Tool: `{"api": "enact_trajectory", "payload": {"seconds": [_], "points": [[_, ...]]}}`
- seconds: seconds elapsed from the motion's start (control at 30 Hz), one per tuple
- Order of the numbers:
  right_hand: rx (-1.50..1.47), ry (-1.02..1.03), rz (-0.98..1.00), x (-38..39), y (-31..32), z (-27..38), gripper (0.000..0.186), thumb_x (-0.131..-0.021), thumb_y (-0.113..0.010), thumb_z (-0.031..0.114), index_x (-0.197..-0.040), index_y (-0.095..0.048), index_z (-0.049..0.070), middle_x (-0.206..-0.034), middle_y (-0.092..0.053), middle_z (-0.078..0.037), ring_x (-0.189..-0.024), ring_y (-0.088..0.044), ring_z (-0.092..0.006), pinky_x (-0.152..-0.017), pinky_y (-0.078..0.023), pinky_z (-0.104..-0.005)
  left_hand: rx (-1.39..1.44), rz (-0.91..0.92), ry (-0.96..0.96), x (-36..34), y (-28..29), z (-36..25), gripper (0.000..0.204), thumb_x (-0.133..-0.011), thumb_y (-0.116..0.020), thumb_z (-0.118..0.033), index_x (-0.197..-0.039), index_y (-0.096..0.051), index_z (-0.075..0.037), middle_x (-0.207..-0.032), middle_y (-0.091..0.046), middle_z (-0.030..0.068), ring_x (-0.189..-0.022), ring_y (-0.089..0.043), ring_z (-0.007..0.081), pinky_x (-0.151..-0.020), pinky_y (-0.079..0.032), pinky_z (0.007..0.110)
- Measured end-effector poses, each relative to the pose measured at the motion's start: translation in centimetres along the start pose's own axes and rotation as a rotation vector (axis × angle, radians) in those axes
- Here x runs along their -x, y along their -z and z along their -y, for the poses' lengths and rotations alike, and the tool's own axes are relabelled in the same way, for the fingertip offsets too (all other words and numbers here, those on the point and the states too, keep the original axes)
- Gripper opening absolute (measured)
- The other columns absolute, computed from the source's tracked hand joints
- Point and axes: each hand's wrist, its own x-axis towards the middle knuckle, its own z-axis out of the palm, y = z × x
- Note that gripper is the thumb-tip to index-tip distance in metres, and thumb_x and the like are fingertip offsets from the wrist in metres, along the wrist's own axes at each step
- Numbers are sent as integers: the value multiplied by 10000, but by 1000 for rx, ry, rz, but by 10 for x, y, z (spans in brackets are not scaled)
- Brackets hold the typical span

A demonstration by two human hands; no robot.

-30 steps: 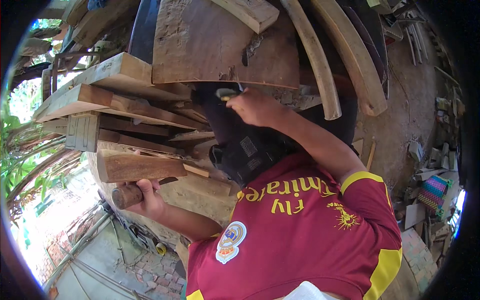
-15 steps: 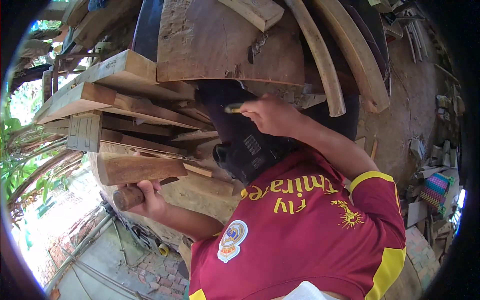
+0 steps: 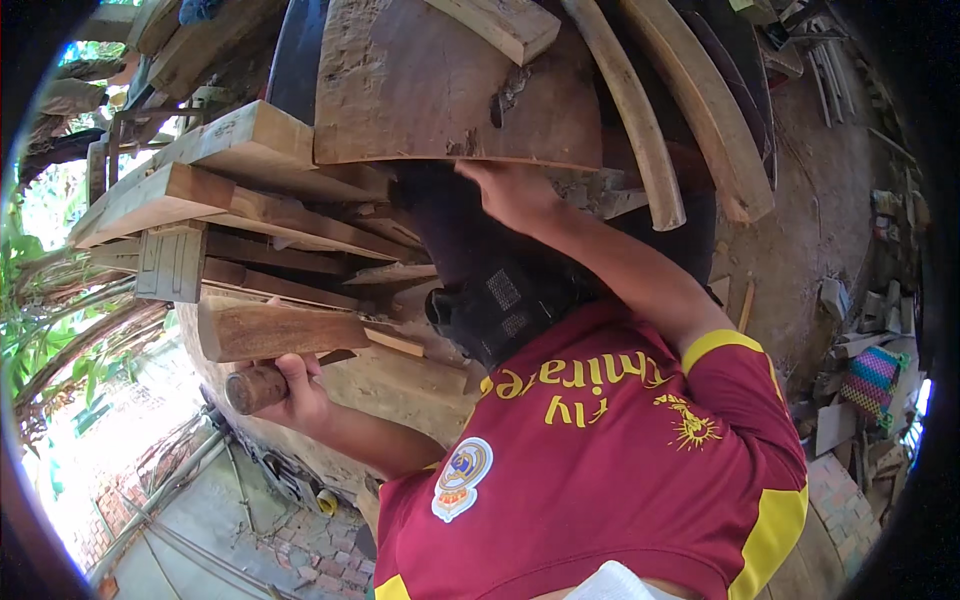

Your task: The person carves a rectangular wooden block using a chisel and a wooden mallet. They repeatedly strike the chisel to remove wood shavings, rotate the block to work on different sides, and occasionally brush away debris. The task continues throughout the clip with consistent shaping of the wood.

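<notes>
My left hand (image 3: pixel 305 390) is closed around a thick round wooden handle (image 3: pixel 258 389), whose blunt end points outward. Right beside it is a tapered brown wood block (image 3: pixel 285 334); whether the two are joined, I cannot tell. My right hand (image 3: pixel 515 195) reaches up to the lower edge of a wide brown board (image 3: pixel 400 110), fingers drawn together at that edge. Its fingertips are partly hidden, and I cannot make out anything in them.
Stacked timber pieces (image 3: pixel 270 215) jut out on the left. Two long curved wooden pieces (image 3: pixel 640 120) lie at the upper right, and a squared timber (image 3: pixel 510 30) rests on the board. Scraps and a colourful woven bag (image 3: pixel 868 382) lie at far right.
My right hand has moved up and a little left to the board's edge. The short yellowish tool it held is now out of sight. My left hand has barely shifted.
</notes>
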Motion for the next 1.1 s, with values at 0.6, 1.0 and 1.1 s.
{"api": "enact_trajectory", "payload": {"seconds": [0.6, 1.0, 1.1], "points": [[-185, -473, 210, 31, 67, 5, 117, -886, -603, 48, -978, -670, 23, -893, -697, -204, -863, -675, -409, -750, -533, -487, -13, 137, -3, -20, -2, 9, 618, -889, -763, -203, -1273, -449, 167, -1165, -624, 363, -600, -593, 164, -519, -467, 235], [-332, -490, 257, 49, 180, 67, 123, -892, -639, 3, -1005, -676, -29, -881, -688, -210, -811, -692, -377, -701, -547, -374, -603, 812, -658, -61, -148, -51, 510, -712, -686, -74, -1219, -664, -18, -1171, -690, 149, -751, -696, 226, -652, -540, 323], [-390, -503, 266, 51, 203, 72, 144, -868, -678, 16, -1008, -690, -12, -928, -709, -208, -877, -700, -376, -744, -563, -386, -619, 900, -716, -71, -172, -46, 550, -698, -654, -51, -1248, -653, -45, -1214, -673, 131, -671, -655, 199, -597, -509, 329]]}}
